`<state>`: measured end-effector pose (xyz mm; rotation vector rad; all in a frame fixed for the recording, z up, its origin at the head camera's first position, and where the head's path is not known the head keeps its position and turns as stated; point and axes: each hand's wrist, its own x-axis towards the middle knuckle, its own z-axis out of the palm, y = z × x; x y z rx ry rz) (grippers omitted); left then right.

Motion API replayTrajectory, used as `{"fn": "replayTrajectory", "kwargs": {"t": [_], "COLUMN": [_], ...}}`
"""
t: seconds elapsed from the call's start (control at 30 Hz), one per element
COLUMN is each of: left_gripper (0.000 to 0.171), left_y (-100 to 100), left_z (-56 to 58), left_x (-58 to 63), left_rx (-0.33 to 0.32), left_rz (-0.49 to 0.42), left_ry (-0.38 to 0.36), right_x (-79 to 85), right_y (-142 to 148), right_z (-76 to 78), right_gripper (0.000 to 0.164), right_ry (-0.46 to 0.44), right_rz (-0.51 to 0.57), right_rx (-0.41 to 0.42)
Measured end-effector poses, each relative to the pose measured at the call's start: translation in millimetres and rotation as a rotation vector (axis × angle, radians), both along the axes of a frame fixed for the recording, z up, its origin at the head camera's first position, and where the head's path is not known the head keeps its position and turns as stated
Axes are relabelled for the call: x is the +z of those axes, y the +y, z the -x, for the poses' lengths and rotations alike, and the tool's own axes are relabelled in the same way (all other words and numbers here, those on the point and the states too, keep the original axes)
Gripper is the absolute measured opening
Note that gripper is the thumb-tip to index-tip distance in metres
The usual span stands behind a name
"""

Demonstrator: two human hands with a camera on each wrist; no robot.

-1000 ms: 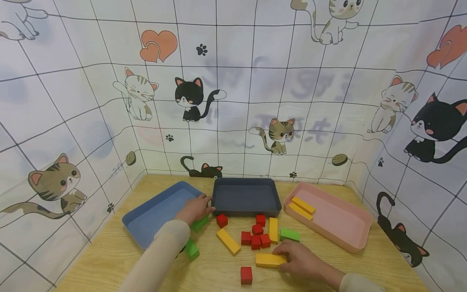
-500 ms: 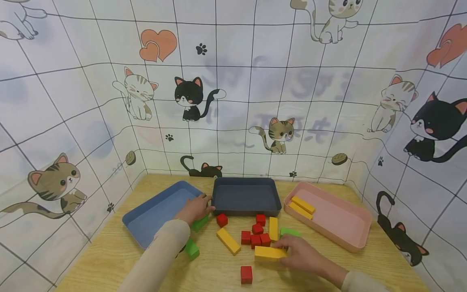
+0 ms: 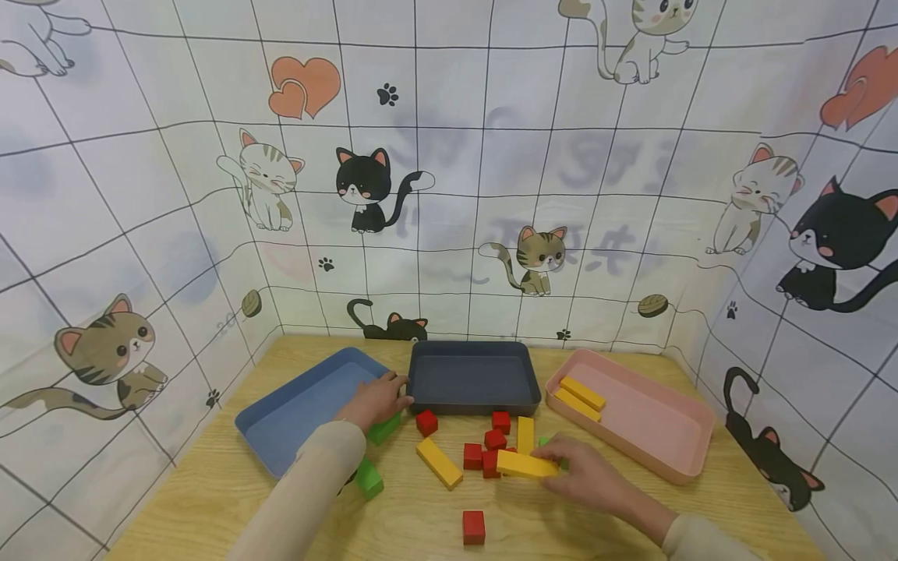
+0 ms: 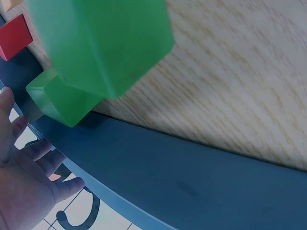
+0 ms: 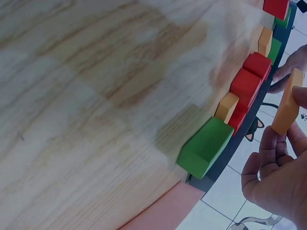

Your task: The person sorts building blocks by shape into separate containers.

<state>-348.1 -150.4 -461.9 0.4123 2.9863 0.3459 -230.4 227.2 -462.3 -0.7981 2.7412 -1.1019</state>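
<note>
My right hand [image 3: 585, 471] pinches one end of a long yellow block [image 3: 526, 465], lifted above the table in front of several red cubes [image 3: 472, 456]. The right wrist view shows that yellow block [image 5: 289, 103] between thumb and fingertips. Behind the right hand a green block [image 3: 544, 442] is partly covered. My left hand [image 3: 379, 401] lies over the near right corner of the blue tray [image 3: 256, 421], above a green block [image 3: 384, 430]. Its fingers look loosely extended in the left wrist view, with no object in the hand [image 4: 29, 177]. A second green block [image 3: 369, 479] lies beside the left forearm.
A dark navy tray [image 3: 473, 409] stands at the back middle. The pink tray [image 3: 659, 428] on the right holds two yellow blocks [image 3: 581, 399]. Another yellow block [image 3: 440, 463] lies mid-table, one stands near the red cubes, and a lone red cube [image 3: 473, 527] sits at the front.
My right hand has raised the yellow block off the table and moved it away from me, slightly to the right. The left hand has stayed in place.
</note>
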Motion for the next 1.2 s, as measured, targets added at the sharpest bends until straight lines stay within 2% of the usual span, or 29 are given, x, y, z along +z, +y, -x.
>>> {"fn": "replayTrajectory", "kwargs": {"t": [0.2,0.4,0.6,0.8,0.9,1.2], "left_gripper": [0.052,0.053,0.052,0.052,0.053,0.053], "left_y": [0,0,0,0,0,0], "left_z": [0.7,0.6,0.8,0.8,0.6,1.2], "left_x": [0.2,1.0,0.2,0.4,1.1,0.2], "left_rx": [0.000,0.001,0.000,0.006,0.008,0.005], "left_rz": [0.000,0.001,0.009,0.013,0.006,0.006], "left_ry": [-0.007,-0.011,-0.004,-0.006,-0.010,-0.005], "right_x": [1.0,1.3,7.9,10.2,13.5,15.5], "right_y": [4,12,18,24,26,44], "right_z": [5.2,14.9,20.4,27.7,31.3,50.4], "right_gripper": [0.034,0.029,0.033,0.033,0.033,0.035], "right_ry": [0.045,0.118,0.074,0.125,0.107,0.121], "right_rz": [0.006,0.015,0.002,-0.045,-0.062,-0.092], "right_rx": [-0.035,-0.080,-0.205,-0.283,-0.335,-0.413]}}
